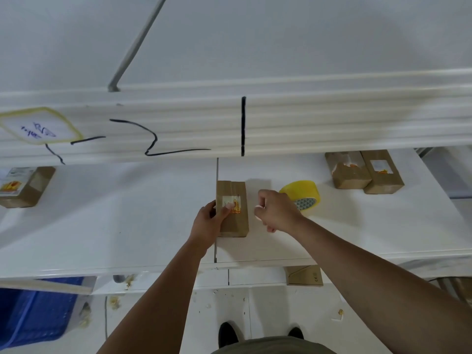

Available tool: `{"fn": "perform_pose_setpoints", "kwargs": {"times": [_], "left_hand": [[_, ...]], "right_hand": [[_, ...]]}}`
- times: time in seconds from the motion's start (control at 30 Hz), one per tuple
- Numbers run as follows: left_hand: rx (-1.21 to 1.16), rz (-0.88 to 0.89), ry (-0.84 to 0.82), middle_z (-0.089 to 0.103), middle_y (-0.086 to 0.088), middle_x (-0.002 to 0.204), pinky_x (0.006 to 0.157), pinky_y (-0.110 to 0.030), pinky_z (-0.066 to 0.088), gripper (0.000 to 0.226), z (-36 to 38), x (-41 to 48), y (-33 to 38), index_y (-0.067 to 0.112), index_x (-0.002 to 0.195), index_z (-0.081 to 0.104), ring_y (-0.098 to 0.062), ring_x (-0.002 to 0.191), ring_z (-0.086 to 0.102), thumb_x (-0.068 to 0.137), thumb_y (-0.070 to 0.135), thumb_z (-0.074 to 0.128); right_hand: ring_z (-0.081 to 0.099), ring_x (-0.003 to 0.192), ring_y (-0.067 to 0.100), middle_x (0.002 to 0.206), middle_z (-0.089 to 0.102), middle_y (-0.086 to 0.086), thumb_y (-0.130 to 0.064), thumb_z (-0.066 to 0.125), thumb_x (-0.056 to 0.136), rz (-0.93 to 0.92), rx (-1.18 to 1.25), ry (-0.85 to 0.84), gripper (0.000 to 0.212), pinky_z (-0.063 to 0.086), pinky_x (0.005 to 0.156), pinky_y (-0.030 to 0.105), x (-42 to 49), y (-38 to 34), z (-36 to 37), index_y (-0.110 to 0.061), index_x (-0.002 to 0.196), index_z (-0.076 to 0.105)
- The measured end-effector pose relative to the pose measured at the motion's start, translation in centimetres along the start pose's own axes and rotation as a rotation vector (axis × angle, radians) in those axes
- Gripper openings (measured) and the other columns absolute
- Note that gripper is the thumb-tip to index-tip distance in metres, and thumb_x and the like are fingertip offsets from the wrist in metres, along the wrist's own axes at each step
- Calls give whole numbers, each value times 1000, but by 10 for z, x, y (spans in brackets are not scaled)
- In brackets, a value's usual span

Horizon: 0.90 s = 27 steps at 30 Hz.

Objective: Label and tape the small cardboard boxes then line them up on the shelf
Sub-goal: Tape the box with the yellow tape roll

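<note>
Shelf board, white, wide, with a seam running front to back near the middle. Above it a white upper rail scrawled with black marker lines. Blue crate low at the left, under the board.

Small cardboard box lies flat on the board just right of the seam. Its long axis runs straight away from the person: near end toward the front edge, far end toward the back. A label sits on the top face, around mid-length.

Two more boxes at the far right, side by side and touching — inner box, outer box — both with their long axes angled a little off front-to-back. Another box far left, well apart.

Yellow tape roll tilted on the board, just behind the right hand.

Left hand grips the central box at its left side, thumb laid over the top onto the label. Right hand hangs just beside the box's right edge, fingers curled, thumb and forefinger tips close together. Whether they pinch anything I cannot tell.
</note>
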<state>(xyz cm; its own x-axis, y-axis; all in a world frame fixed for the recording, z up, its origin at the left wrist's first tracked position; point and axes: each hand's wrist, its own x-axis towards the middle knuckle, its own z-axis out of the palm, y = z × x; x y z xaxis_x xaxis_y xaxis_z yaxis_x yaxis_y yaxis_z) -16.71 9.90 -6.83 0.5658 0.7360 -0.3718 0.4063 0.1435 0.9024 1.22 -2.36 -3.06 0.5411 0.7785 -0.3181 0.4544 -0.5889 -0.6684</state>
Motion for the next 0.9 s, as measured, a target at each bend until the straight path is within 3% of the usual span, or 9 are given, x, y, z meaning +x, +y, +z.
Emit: {"fn": "perform_pose_setpoints", "kwargs": {"times": [0.1,0.27,0.4,0.5,0.57,0.6,0.7,0.8,0.9], "left_hand": [[-22,-16,76,78,14,103,75,-22,56,38,2,0,0,38,123,69,-5,94,74,97,66,62],[-29,-10,73,76,22,99,72,-19,54,41,2,-5,6,46,123,65,0,94,72,92,72,64],[-80,-43,47,75,9,113,81,-27,59,51,0,-5,7,34,135,66,-11,104,72,93,63,69],[-133,-29,50,73,3,117,83,-29,60,55,-2,-13,9,31,141,65,-15,107,71,92,57,74],[-175,-15,63,72,3,119,85,-31,61,56,-4,-21,12,32,141,65,-17,111,71,91,56,76],[-191,-1,67,72,4,120,83,-29,62,57,-6,-26,13,34,141,66,-17,111,71,90,57,76],[-238,55,71,73,8,118,73,-22,63,58,-9,-41,22,38,141,66,-10,100,76,87,56,77],[-275,101,62,75,11,118,72,-23,63,49,-10,-53,31,40,139,66,-6,101,76,92,50,77],[-289,139,40,76,10,118,75,-25,64,43,-5,-62,41,43,137,67,-10,103,77,95,49,75]], "right_hand": [[70,43,27,59,70,16,-13,65,87,60,-31,-129,15,56,41,33,-6,12,-6,-13,80,51],[67,44,26,62,71,15,-23,71,96,139,88,-159,21,57,45,33,-18,31,-8,-9,87,58],[68,46,27,61,72,10,-30,66,102,122,214,-177,21,58,49,35,-33,41,7,-13,96,57],[70,54,28,70,74,6,-52,54,104,57,-109,-159,34,57,59,37,-41,47,19,-19,101,49],[72,76,33,87,72,6,-67,49,100,23,-423,-29,48,54,68,39,-42,50,23,-20,107,45],[70,82,34,89,70,6,-68,50,98,8,-441,41,49,52,69,39,-42,49,23,-21,107,43],[61,62,12,66,60,-6,-53,61,100,-128,-36,201,33,44,57,31,-42,33,20,-26,92,45],[55,56,6,65,57,-11,-48,60,103,-297,245,310,27,41,51,20,-40,4,17,-28,90,50],[55,63,14,71,54,-7,-50,50,107,-333,212,326,33,47,55,34,-38,-24,18,-24,87,47]]}}
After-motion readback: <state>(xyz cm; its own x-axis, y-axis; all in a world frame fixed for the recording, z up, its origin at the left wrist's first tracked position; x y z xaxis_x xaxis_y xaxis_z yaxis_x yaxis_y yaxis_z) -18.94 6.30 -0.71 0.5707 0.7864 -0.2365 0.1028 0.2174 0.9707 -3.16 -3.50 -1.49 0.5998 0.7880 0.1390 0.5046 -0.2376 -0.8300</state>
